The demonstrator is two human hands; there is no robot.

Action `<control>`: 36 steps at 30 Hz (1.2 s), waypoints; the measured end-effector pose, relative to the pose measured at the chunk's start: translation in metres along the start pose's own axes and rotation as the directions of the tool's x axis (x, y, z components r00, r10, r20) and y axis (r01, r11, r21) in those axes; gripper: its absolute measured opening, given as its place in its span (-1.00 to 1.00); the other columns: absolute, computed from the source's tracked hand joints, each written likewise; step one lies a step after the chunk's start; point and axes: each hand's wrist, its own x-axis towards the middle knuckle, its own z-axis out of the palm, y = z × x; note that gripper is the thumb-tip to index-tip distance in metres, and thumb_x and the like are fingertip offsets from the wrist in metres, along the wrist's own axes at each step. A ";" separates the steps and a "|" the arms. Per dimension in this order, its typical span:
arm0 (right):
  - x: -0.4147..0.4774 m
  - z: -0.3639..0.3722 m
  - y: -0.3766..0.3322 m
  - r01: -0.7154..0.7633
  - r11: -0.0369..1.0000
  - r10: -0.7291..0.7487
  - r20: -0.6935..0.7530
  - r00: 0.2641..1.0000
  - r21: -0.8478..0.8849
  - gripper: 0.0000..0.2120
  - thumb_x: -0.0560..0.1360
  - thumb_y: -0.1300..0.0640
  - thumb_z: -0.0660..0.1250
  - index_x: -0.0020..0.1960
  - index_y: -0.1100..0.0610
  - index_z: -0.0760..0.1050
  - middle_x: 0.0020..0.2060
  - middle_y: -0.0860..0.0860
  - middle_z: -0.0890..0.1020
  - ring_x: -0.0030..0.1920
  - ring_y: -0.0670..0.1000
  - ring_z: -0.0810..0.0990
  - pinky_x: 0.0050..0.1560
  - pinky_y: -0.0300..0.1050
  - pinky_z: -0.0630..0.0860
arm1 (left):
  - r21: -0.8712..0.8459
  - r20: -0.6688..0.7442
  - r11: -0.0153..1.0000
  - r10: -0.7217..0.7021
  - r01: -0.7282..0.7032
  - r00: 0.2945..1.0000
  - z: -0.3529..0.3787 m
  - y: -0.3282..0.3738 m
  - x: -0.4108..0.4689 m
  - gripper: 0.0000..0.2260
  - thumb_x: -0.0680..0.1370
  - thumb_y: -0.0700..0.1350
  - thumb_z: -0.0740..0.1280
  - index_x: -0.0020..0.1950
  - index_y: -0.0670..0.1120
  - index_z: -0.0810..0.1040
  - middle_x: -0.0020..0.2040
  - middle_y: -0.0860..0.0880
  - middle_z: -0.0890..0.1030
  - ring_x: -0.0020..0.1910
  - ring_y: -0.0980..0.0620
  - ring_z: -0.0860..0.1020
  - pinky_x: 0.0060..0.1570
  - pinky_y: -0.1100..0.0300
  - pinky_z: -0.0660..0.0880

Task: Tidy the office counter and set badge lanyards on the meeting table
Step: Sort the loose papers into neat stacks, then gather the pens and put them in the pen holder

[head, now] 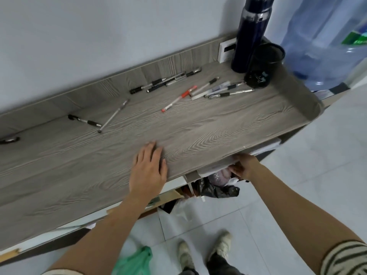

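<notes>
Grey wood-grain laminate covers the desk (218, 124), which is set against a pale wall and is viewed from above over a white tiled floor (317, 175). Pens are seen scattered over the back half of the desk. A row of black-gripped pens (164, 82) lies along the rear upstand. A red-capped pen (178, 99) lies alone near the middle. A loose cluster of pens (222, 90) is fanned out just beside a black mesh pen cup (262, 64), in which binder clips (260, 76) can be made out. Further left, a black-gripped pen (84, 121) and a silver pen (114, 116) lie with their ends nearly touching.

A dark blue vacuum flask (250, 36) stands upright behind the cup, in front of a white wall socket (226, 49). A large water jug (321, 36) is seen past the desk's right end.

The left hand (148, 169) is laid palm down on the bare desk near the front edge, its fingers straight and slightly apart, with nothing held. The right hand (245, 167) is placed below the front edge, its fingers curled round white papers (216, 165) that jut out from under the top. A black plastic bag (218, 189) is stuffed beneath them. A green plastic bag (135, 262) and a pair of pale shoes (204, 251) are seen on the floor.
</notes>
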 end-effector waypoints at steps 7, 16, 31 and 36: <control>0.007 0.002 -0.002 0.078 0.966 -0.077 0.012 0.997 -0.246 -0.83 0.50 0.24 0.39 0.06 0.25 0.50 -0.22 0.19 0.66 -0.37 0.09 0.63 -0.31 -0.06 0.60 | 0.009 -0.022 1.000 -0.008 0.008 1.000 0.001 -0.002 0.001 -0.58 0.60 0.04 0.06 0.31 -0.16 0.46 0.35 -0.16 0.45 0.33 -0.15 0.40 0.30 -0.06 0.36; -0.090 -0.023 0.037 0.477 0.349 -0.589 0.207 0.781 -0.807 -0.88 0.49 0.03 0.38 -0.03 0.02 0.63 -0.13 -0.03 0.69 -0.12 0.02 0.66 -0.01 -0.06 0.60 | -0.053 0.056 0.999 0.010 -0.007 0.998 -0.001 -0.002 -0.007 -0.66 0.63 -0.02 0.14 0.31 -0.17 0.47 0.34 -0.16 0.45 0.33 -0.16 0.40 0.30 -0.05 0.35; -0.251 0.192 0.098 0.755 -0.247 -0.532 0.736 0.418 -0.608 -0.77 0.55 0.04 0.33 0.16 0.04 0.61 -0.06 -0.03 0.68 -0.02 0.00 0.63 0.00 -0.12 0.53 | -0.007 0.036 0.973 -0.230 0.231 0.972 -0.139 -0.196 -0.125 -0.76 0.61 -0.06 0.15 0.21 -0.06 0.50 0.10 -0.03 0.62 0.07 -0.08 0.56 -0.05 0.08 0.46; -0.276 0.278 0.113 0.771 -0.414 -0.418 0.853 0.312 -0.484 -0.78 0.56 0.00 0.31 0.16 -0.01 0.60 -0.11 -0.14 0.64 -0.11 -0.11 0.55 -0.05 -0.20 0.47 | 0.007 0.016 0.928 -0.374 0.374 0.927 -0.158 -0.266 -0.157 -0.75 0.61 -0.04 0.17 0.22 -0.07 0.50 0.14 -0.03 0.60 0.10 -0.07 0.55 -0.01 0.08 0.46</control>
